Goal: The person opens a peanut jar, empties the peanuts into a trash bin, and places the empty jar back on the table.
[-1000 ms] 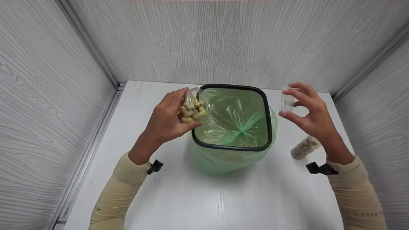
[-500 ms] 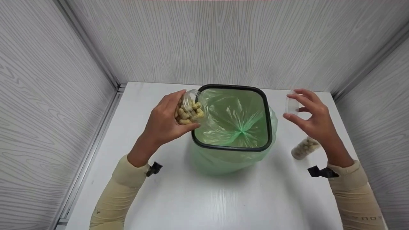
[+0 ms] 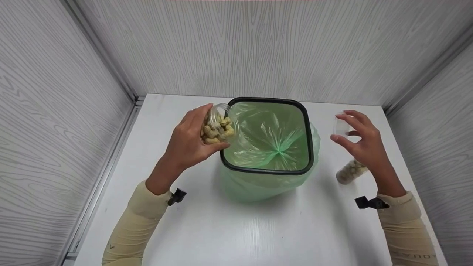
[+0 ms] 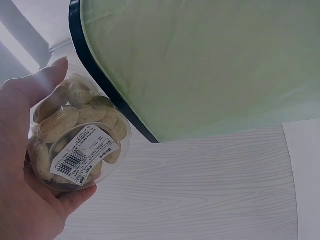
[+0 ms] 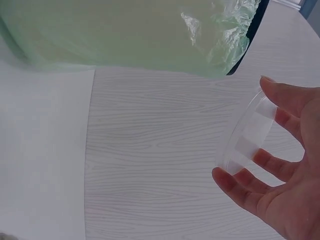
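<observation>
Our left hand (image 3: 187, 138) grips a clear jar (image 3: 209, 133) of peanuts (image 3: 228, 131), tilted with its mouth at the left rim of the green-lined bin (image 3: 268, 171). Our right hand (image 3: 365, 139) pinches a clear lid (image 5: 247, 132), right of the bin. Nearer us, another container (image 3: 347, 174) lies on the white table (image 3: 255, 229).

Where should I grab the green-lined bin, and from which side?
Probably by the black rim, at its near edge, from the front: the bin stands upright, the rim borders its opening, and the held jar of peanuts crowds its left. The loose green bag outside might slip.
</observation>
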Tool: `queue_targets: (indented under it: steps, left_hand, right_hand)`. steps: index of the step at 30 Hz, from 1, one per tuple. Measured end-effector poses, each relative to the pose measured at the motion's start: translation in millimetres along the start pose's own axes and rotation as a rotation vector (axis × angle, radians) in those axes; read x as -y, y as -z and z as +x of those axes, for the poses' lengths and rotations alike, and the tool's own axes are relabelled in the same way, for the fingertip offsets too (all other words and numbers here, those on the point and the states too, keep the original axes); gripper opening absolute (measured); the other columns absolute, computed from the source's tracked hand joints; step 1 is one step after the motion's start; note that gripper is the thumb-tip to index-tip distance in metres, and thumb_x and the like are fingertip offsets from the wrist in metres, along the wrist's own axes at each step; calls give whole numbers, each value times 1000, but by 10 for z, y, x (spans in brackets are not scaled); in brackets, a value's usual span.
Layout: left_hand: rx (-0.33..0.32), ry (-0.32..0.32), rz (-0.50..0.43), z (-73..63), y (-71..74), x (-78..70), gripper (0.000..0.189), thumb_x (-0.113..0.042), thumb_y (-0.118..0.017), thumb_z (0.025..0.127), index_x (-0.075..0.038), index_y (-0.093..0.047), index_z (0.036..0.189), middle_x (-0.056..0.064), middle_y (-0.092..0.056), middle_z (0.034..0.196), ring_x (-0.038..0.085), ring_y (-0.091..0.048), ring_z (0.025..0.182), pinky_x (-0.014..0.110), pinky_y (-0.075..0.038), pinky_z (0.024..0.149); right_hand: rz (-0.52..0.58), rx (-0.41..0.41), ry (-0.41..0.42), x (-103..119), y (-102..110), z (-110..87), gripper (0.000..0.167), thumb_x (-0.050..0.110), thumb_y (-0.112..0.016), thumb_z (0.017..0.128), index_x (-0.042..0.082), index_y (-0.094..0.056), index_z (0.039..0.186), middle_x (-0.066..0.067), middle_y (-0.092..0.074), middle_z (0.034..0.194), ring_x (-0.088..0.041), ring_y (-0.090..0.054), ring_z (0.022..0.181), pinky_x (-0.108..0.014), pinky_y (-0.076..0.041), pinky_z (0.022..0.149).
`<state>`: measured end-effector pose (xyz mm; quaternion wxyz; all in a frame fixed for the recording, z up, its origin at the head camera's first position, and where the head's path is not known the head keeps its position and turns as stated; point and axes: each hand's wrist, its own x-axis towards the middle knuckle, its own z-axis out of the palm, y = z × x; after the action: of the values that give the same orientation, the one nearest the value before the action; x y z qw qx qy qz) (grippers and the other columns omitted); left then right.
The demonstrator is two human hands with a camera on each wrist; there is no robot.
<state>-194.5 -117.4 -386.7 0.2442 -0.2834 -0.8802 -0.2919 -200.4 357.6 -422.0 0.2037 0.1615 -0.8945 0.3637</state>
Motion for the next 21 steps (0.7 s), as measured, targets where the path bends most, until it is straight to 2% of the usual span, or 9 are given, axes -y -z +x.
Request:
queue_targets:
  steps: [5,10,13,18,21]
  left_hand:
    - [5,1,-10,-19,-17,2,98,-48,-89,78,0,-45,151,19,-58,144,35,-58,132,51,-53,106]
    - [-15,1,-24,-38,-35,4,98,-45,-90,78,1,-44,151,21,-57,145,36,-58,133,51,-53,106]
    - [-30,2,-26,-48,-43,6,98,-43,-91,77,2,-45,150,21,-58,144,36,-58,133,51,-53,107]
    - [-57,9,-23,-54,-37,6,99,-40,-95,73,3,-46,148,20,-59,142,35,-60,131,52,-51,108]
    - [-65,14,-18,-54,-36,-1,99,-39,-96,72,3,-47,147,20,-60,142,36,-60,130,55,-49,109]
  right_hand:
    - [-1,9,-24,-68,-58,-68,57,7,-85,84,16,-68,138,-14,-57,148,14,-48,125,-2,-47,83]
    - [-17,24,-32,-130,-104,-113,55,8,-85,85,15,-68,137,-16,-57,148,16,-44,128,-2,-46,83]
    - [-34,31,-40,-182,-129,-145,56,8,-86,84,15,-68,137,-15,-57,147,4,-50,131,-2,-46,83]
    - [-50,60,-46,-266,-189,-169,55,11,-85,85,12,-67,138,-18,-57,147,-30,-57,131,-1,-44,81]
    - [-54,75,-60,-302,-213,-181,54,12,-84,87,12,-66,139,-19,-56,147,-36,-56,132,-3,-45,80]
